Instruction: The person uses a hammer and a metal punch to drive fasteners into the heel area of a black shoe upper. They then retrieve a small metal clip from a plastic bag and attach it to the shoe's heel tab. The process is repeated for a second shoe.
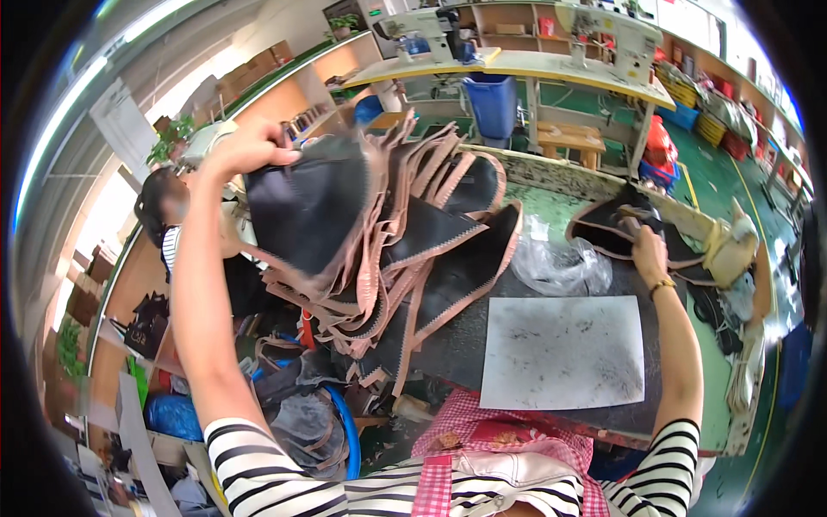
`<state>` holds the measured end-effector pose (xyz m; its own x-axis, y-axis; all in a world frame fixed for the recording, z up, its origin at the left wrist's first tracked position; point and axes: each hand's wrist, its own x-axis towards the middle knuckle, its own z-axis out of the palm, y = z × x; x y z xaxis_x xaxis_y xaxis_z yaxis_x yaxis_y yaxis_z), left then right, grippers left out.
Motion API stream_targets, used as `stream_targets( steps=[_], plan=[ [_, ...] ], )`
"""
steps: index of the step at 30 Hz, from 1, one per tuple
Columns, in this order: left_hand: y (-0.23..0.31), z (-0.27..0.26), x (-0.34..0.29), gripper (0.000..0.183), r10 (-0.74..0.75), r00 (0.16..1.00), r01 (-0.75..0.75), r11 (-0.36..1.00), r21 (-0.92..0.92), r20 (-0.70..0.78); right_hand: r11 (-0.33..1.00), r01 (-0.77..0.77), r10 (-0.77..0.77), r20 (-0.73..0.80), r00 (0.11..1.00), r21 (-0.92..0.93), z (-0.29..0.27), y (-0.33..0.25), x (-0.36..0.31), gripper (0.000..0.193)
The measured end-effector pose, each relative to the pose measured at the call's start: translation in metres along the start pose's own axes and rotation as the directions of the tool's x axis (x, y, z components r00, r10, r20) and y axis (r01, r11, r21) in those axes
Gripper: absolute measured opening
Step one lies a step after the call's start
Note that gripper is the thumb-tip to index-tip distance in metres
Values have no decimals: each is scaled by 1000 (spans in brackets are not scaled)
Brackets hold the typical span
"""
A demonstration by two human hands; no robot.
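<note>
At the left, my left hand [257,151] pinches the upper edge of a black leather piece [306,202] with a pinkish, zigzag-cut rim and holds it up. Its outline is a little blurred. Beside and beneath it is a thick, loose heap of similar black pieces [457,271] with pinkish edges. At the far right of the bench, my right hand [650,256] is closed over another dark piece [610,226] with a tan edge. What its fingertips grip there is too small to make out.
A smudged white sheet [564,353] lies on the dark board before me, with crumpled clear plastic [564,263] behind it. A blue-rimmed container [351,435] holds dark scraps at lower left. Sewing machines [612,43] stand on a far table above a blue bin [491,108]. Another person [162,207] is at left.
</note>
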<state>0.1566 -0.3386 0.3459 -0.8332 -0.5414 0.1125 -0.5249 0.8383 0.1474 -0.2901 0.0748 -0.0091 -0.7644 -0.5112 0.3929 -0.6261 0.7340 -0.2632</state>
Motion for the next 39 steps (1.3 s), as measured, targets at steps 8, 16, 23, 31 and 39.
stream_targets(
  steps=[8, 16, 23, 31, 39],
  plan=[
    [-25, 21, 38, 19, -99, 988, 79, 983, 164, 119, 938, 105, 23, -363, 931, 329, -140, -7, -10, 14],
    [174, 136, -96, 18, 175, 798, -563, 557, -610, -577, 977, 42, -162, 601, 782, 209, -191, -150, -224, 57],
    [268, 321, -92, 6, 462, 831, 128, 381, -916, 309, 763, 6, -384, 446, 808, 647, -140, -140, -272, 47],
    [240, 295, -20, 11, 676, 712, -208, 462, -862, 190, 783, -276, 2, 441, 897, 557, -175, -85, -235, 34],
    [251, 263, -27, 25, 677, 529, -676, 700, -229, 511, 800, -127, -153, 404, 902, 586, -145, -76, -225, 33]
  ],
)
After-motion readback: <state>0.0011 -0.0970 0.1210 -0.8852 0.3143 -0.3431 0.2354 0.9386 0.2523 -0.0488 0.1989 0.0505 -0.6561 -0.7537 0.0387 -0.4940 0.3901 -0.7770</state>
